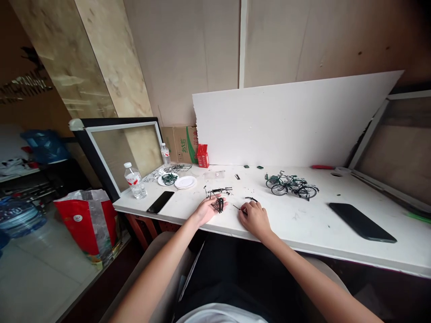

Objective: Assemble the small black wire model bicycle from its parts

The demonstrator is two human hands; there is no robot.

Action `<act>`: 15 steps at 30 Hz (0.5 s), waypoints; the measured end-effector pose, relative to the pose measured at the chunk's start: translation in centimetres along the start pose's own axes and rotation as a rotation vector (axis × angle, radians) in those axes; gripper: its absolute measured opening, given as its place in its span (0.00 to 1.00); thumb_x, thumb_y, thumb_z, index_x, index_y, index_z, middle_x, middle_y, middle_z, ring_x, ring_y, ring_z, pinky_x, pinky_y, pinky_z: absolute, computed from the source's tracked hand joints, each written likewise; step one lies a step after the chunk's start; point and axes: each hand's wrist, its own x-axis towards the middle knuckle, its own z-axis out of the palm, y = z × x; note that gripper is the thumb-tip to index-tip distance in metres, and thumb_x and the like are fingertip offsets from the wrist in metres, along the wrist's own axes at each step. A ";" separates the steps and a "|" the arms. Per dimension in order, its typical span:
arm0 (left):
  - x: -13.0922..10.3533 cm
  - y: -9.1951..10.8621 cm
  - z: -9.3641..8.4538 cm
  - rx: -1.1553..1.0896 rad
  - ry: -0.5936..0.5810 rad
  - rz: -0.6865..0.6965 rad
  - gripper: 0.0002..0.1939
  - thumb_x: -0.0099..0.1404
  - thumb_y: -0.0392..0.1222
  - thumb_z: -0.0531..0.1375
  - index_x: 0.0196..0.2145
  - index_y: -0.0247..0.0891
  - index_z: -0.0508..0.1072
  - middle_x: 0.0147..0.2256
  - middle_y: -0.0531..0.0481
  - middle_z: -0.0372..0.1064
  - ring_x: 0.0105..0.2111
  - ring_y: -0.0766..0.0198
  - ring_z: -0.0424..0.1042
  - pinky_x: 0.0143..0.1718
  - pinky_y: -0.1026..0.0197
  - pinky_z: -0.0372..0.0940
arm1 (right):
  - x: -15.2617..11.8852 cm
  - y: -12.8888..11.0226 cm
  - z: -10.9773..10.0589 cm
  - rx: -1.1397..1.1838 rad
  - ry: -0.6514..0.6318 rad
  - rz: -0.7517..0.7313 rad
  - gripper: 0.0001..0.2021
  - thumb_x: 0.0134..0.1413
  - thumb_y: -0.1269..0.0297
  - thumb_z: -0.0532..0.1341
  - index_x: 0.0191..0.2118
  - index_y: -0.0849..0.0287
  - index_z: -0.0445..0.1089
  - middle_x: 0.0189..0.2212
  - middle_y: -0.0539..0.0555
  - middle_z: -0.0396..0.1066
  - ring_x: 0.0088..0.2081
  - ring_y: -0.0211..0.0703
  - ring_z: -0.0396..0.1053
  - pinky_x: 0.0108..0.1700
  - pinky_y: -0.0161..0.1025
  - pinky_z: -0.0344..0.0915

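Note:
My left hand [207, 211] is turned palm up near the table's front edge, its fingers around a small black model bicycle frame [220, 205]. To its right my right hand [255, 217] rests low over the white table [208, 229], fingers closed on a thin dark rod [238, 208] whose tip points toward the left hand. Its exact kind is too small to make out. A small curved black part [251, 198] lies just beyond the right fingers. Behind the left hand are loose thin black parts [220, 192]. Assembled dark green model bicycles [291, 185] stand to the right.
Phones lie at left [160, 202] and right [362, 222]. White plates [185, 182], one bearing green parts [169, 178], stand left of centre, near a water bottle [135, 181]. A red box [203, 156] and a carton [182, 143] sit behind. A white board [279, 121] leans at the back.

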 end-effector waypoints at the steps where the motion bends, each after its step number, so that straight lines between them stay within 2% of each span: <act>1: 0.1 0.2 0.0 -0.007 -0.003 -0.022 0.15 0.65 0.39 0.70 0.48 0.35 0.79 0.47 0.37 0.81 0.50 0.47 0.82 0.59 0.45 0.71 | 0.0 -0.1 -0.1 -0.002 -0.021 0.013 0.08 0.68 0.61 0.61 0.42 0.58 0.77 0.43 0.62 0.76 0.49 0.57 0.71 0.45 0.46 0.62; 5: 0.4 1.5 0.1 0.002 -0.012 -0.050 0.16 0.66 0.37 0.69 0.51 0.34 0.78 0.45 0.37 0.80 0.47 0.48 0.82 0.58 0.41 0.72 | 0.1 -0.4 -0.6 -0.002 -0.088 0.054 0.10 0.70 0.61 0.59 0.44 0.58 0.77 0.46 0.61 0.76 0.51 0.56 0.70 0.47 0.45 0.61; 11: 1.5 3.5 0.6 0.161 -0.102 -0.069 0.16 0.67 0.39 0.69 0.51 0.34 0.77 0.47 0.36 0.79 0.43 0.52 0.82 0.53 0.45 0.74 | 0.0 -0.7 -0.9 0.004 -0.102 0.060 0.11 0.70 0.62 0.59 0.46 0.59 0.77 0.48 0.62 0.75 0.53 0.56 0.69 0.49 0.45 0.59; 15: 3.0 4.7 1.0 0.303 -0.037 -0.041 0.18 0.67 0.43 0.71 0.51 0.36 0.74 0.47 0.37 0.77 0.42 0.52 0.83 0.47 0.47 0.76 | 0.0 -0.6 -0.8 0.008 -0.098 0.058 0.11 0.71 0.62 0.58 0.46 0.60 0.77 0.48 0.63 0.76 0.54 0.57 0.69 0.50 0.45 0.59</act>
